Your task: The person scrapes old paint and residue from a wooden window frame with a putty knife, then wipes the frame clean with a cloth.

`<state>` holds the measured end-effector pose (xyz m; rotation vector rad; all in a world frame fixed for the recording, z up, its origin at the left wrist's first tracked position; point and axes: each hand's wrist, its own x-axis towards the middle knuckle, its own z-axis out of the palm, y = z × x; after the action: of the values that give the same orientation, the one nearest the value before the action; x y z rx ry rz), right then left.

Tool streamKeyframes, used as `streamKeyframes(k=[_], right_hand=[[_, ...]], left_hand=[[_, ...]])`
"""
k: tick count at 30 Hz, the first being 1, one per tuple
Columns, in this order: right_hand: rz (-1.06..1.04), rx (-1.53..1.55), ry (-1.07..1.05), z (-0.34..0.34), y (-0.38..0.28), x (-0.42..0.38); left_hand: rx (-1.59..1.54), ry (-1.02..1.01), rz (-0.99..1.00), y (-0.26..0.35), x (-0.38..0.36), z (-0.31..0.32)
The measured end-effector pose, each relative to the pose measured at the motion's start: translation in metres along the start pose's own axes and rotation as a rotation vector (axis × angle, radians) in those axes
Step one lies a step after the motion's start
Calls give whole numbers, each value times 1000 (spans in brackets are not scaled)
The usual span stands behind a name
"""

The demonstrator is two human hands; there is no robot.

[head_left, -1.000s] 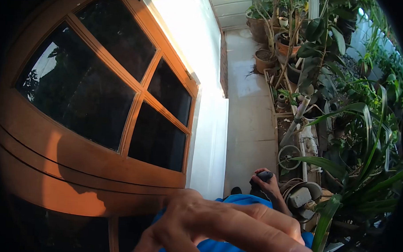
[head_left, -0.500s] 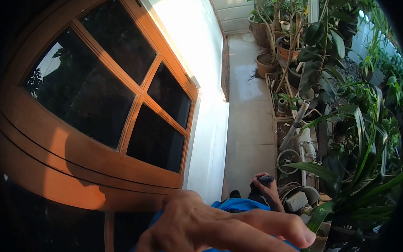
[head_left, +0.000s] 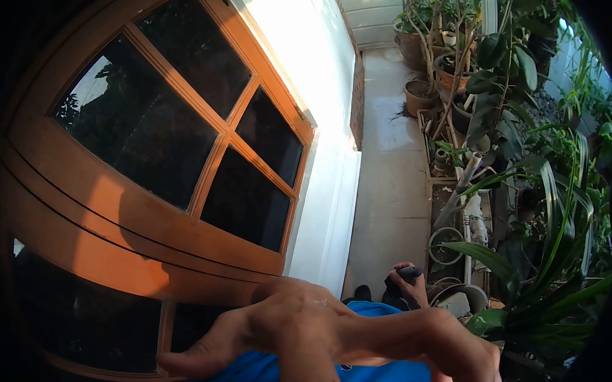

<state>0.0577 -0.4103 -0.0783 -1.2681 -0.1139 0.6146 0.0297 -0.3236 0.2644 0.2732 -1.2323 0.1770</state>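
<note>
My left hand (head_left: pixel 315 326) is large in the foreground, close to the camera, back up. Its fingers are spread and bent, with one pointing toward the lower left, and nothing shows in them. Behind it is the blue shirt (head_left: pixel 394 369) on my body. Lower down, my right hand (head_left: pixel 417 293) is closed around a dark grey rounded object (head_left: pixel 410 271); most of it is covered by the fingers, so its kind cannot be made out.
An orange wooden door (head_left: pixel 220 131) with dark glass panes stands on the left, beside a white wall (head_left: pixel 322 218). A tiled walkway (head_left: pixel 390 201) runs ahead. Along its right side are potted plants (head_left: pixel 420 97), a pale pipe (head_left: pixel 460 186), a bucket (head_left: pixel 476 298) and long leaves (head_left: pixel 551 213).
My left hand has turned and shifted, its fingers now bent and spread wider. My right hand still holds the dark object. The view has moved slightly left.
</note>
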Motion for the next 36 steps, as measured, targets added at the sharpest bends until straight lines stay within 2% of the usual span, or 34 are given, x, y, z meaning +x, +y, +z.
streamKeyframes(k=[6,8,9,10,12,16,19,22,26,29,30,31,33,34,36], right_hand=[[-20,-35,-12,-10,14,1],[24,45,-39,-9,6,-6],[38,88,-53,-11,8,-5],[20,5,-38,-12,14,-2],[2,47,-37,-13,19,-1],[-39,73,-44,-18,28,-3],[2,67,-37,-24,27,-4],[8,102,-17,-18,16,-10],[-154,-98,-39,-26,23,-3],[-214,-280,-69,-17,1,-2],[-267,-382,-87,-13,-7,2],[-320,-485,-105,-7,-16,7],[-530,-684,-197,9,-38,17],[-633,-782,-244,18,-48,21],[-634,-886,-378,43,-64,27]], left_hand=[[38,-16,170,-25,20,1],[99,64,82,-18,23,5],[149,125,-49,5,24,8],[204,183,-180,29,25,8],[265,239,-336,48,16,-2],[273,159,-366,59,-17,-36],[377,176,-391,72,-41,-49],[484,280,-475,85,-72,-52],[843,538,-703,105,-132,-49],[1531,532,-984,116,-181,-56],[1632,510,-1056,119,-204,-61],[1664,500,-1240,121,-212,-58],[1907,190,-1266,120,-237,-56],[1866,193,-1308,118,-241,-53],[1776,199,-1387,112,-243,-45]])
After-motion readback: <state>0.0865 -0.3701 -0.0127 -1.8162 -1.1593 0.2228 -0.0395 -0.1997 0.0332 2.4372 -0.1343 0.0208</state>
